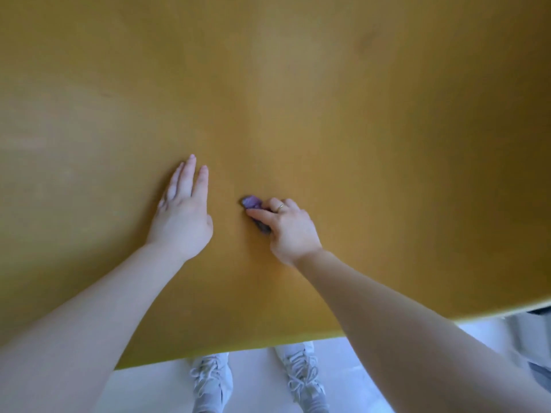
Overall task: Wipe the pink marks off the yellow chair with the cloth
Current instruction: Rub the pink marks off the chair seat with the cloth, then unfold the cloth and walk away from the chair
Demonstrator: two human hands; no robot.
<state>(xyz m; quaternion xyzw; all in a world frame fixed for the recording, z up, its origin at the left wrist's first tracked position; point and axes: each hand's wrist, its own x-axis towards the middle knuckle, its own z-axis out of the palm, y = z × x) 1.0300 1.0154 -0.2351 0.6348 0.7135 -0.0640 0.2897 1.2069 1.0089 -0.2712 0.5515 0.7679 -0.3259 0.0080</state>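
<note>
The yellow chair [298, 99] fills nearly the whole view as one broad mustard surface. My left hand [182, 216] lies flat on it, palm down, fingers together and pointing away from me. To its right, my right hand [287, 229] is bunched around a small purple cloth [252, 202], pressing it onto the surface; a ring shows on one finger. Only the cloth's tip sticks out past the fingers, the rest is hidden under the hand. I see no clear pink marks on the surface from here.
The chair's curved front edge [268, 348] runs along the bottom. Below it are a pale floor [256, 383] and my two white laced shoes [213, 383]. A dark object [539, 315] peeks in at the right edge.
</note>
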